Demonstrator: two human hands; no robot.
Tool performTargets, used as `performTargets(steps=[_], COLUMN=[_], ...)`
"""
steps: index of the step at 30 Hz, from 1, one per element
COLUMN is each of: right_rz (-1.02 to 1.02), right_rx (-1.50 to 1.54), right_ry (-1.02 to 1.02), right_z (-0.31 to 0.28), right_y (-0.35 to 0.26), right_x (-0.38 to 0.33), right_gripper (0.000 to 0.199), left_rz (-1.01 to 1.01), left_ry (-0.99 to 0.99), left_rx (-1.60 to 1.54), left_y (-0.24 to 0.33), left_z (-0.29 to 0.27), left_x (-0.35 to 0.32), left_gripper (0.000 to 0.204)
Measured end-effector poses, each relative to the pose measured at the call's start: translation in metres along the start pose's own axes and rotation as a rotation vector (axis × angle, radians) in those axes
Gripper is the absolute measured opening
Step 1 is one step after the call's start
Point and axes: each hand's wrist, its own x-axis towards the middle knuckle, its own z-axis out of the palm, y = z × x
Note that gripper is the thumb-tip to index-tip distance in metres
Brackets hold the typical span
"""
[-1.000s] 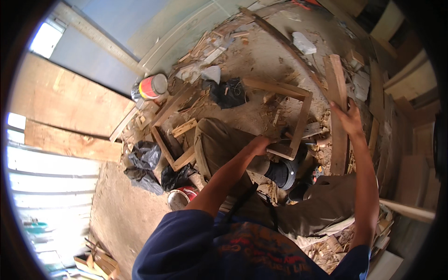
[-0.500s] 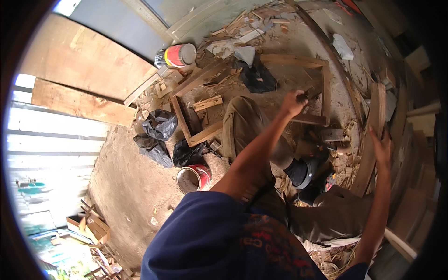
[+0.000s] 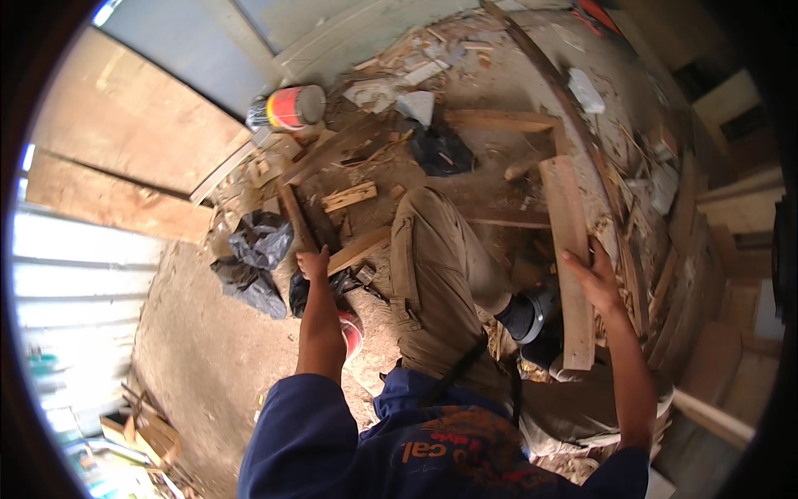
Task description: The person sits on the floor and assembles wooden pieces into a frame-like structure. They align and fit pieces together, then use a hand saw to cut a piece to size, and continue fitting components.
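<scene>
My left hand [image 3: 312,264] is closed around the near left corner of a wooden frame [image 3: 360,249], with the fingers partly hidden. My right hand [image 3: 592,279] grips the edge of a flat wooden plank [image 3: 567,224], thumb on its upper face. The plank stands lengthwise in front of me, beside my shoe, and its far end overlaps a wooden framework [image 3: 503,121] on the ground. My bent knee hides part of the wood between the two hands.
Black plastic bags [image 3: 262,239] lie left of the frame. A red can [image 3: 352,333] is partly behind my left forearm; another paint can [image 3: 297,107] lies at the back. Wood scraps [image 3: 349,196] litter the floor. Long timbers [image 3: 706,366] and boards crowd the right side.
My left hand has swung from the right-hand framework, where it held something dark, to the left frame corner. My right hand has brought the plank leftward, closer to my legs.
</scene>
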Motion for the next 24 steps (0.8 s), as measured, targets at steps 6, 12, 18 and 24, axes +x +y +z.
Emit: performTargets(steps=[6, 12, 18, 24], right_rz=[0.153, 0.167, 0.05, -0.148], right_rx=[-0.029, -0.112, -0.035, -0.04], right_ry=[0.09, 0.248, 0.189, 0.162], right_z=[-0.004, -0.005, -0.009, -0.031], right_y=[0.006, 0.031, 0.002, -0.005], right_x=[-0.025, -0.053, -0.084, -0.081], right_gripper=[0.063, 0.065, 0.065, 0.059], left_rz=[0.034, 0.074, 0.327, 0.623], left_ry=[-0.283, -0.346, -0.282, 0.005], left_rx=[-0.184, -0.625, -0.409, -0.033], left_y=[-0.015, -0.026, 0.078, 0.161], left_z=[0.002, -0.057, -0.164, -0.24], left_x=[0.039, 0.069, -0.007, -0.016], left_gripper=[0.068, 0.043, 0.026, 0.035])
